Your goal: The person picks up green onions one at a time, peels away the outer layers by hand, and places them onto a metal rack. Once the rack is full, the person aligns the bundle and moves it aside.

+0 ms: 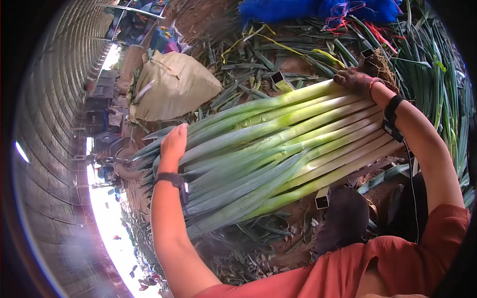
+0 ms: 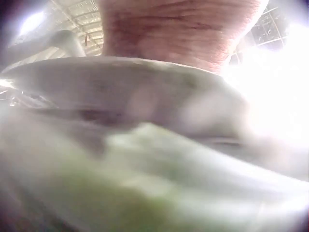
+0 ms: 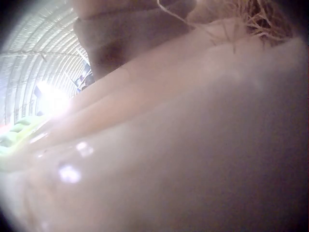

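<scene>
A wide bundle of leeks (image 1: 278,144) lies crosswise in front of me, green leaves to the left and pale stems to the right. My left hand (image 1: 174,141) reaches over the leaves and grips the bundle's far edge, its fingers partly hidden. In the left wrist view blurred leaves (image 2: 145,179) press close below the wrist. My right hand (image 1: 357,81), dark and red-patterned, grips the far edge at the stem end, beside the brown roots (image 1: 385,69). A pale stem (image 3: 193,145) fills most of the right wrist view, with roots (image 3: 265,19) at the top.
Square metal tube ends (image 1: 281,82) show at the bundle's far and near sides. Beyond it are a beige sack (image 1: 174,84), yellow straps (image 1: 288,49) and a blue heap (image 1: 298,11). More leeks (image 1: 432,69) lie at right; leaf scraps (image 1: 248,243) litter the ground.
</scene>
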{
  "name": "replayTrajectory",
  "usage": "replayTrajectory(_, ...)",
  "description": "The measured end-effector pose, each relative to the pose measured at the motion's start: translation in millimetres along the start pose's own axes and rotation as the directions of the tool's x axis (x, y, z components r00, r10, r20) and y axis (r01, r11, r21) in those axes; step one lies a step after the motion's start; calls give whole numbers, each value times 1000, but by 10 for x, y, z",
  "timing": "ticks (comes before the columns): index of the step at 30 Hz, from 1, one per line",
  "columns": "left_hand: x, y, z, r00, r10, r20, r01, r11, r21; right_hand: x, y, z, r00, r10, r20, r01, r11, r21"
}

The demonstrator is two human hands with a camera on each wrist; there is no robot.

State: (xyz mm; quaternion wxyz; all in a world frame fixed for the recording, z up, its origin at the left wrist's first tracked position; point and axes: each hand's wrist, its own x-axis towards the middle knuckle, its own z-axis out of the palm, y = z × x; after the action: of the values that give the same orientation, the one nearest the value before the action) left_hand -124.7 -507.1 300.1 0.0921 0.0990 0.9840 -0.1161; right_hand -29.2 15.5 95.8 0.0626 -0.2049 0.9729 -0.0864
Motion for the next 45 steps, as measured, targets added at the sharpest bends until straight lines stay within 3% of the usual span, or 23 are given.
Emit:
replayTrajectory(3,-43,34,-99,999,-45,-29,47,997,55,-2,12,107,999,-7,-54,7,1000,0)
replayTrajectory(6,-171,228,-258,981,-166,101,141,966,215,21,91,124,995,-39,-94,43,998,35)
replayTrajectory(8,-329,-74,-127,965,-165,204,183,981,-70,20,45,33,998,-14,-69,16,999,36)
replayTrajectory(9,-339,-196,-76,965,-163,207,180,981,-66,12,15,17,999,13,-52,-11,999,40)
replayTrajectory(11,-367,-430,0,981,-70,178,126,936,-328,-31,-4,63,996,-14,-87,17,999,35)
replayTrajectory(12,-276,-440,-86,962,-15,272,120,920,-374,-21,22,62,991,-45,-128,47,999,12)
replayTrajectory(15,-44,-637,-22,959,42,279,65,929,-365,-13,64,100,971,-135,-199,125,990,-66)
replayTrajectory(19,-167,-619,68,987,36,159,23,934,-356,-57,47,92,992,-73,-100,71,997,-24)
replayTrajectory(21,-166,-731,4,984,56,167,9,930,-367,-42,87,149,978,-103,-179,89,992,-87)
replayTrajectory(23,-239,-677,-142,985,121,119,-84,956,-281,-36,102,131,986,-90,-142,81,994,-69)
replayTrajectory(26,-68,-830,-133,970,47,240,-16,991,-132,6,28,30,989,-99,-114,90,993,-79)
replayTrajectory(27,-42,-1053,-116,970,49,238,-17,991,-134,30,-31,-64,999,8,-48,-7,999,35)
replayTrajectory(29,62,-1486,-48,896,-199,397,13,905,426,11,-83,-161,968,217,122,-241,942,232)
replayTrajectory(30,58,-1361,-25,895,-185,406,-5,906,423,-24,4,-34,964,230,134,-256,938,233)
replayTrajectory(32,-89,-1061,-52,928,-202,314,52,903,426,-8,220,295,976,-118,-181,99,989,-112)
replayTrajectory(35,119,-1133,223,977,-60,206,-84,776,625,11,155,133,997,-59,-58,56,996,-64)
replayTrajectory(36,102,-1238,381,993,-66,103,-13,782,623,25,92,83,997,72,-5,-72,997,25)
replayTrajectory(37,167,-1414,487,964,-241,114,150,842,518,31,124,97,995,96,-14,-95,995,33)
replayTrajectory(39,17,-1314,254,903,-423,71,377,862,337,-11,137,233,977,-78,-200,76,997,-17)
replayTrajectory(40,38,-1470,201,892,-450,44,421,862,282,-7,89,171,987,97,-128,-67,974,218)
replayTrajectory(41,108,-1798,104,875,-485,16,470,855,220,-18,88,130,986,97,-134,-67,975,213)
replayTrajectory(43,245,-2675,-183,898,-415,144,342,867,363,3,31,75,990,3,-140,3,999,41)
replayTrajectory(45,-172,-1611,-718,704,-689,-172,649,527,549,10,-99,-95,996,70,-61,-64,994,88)
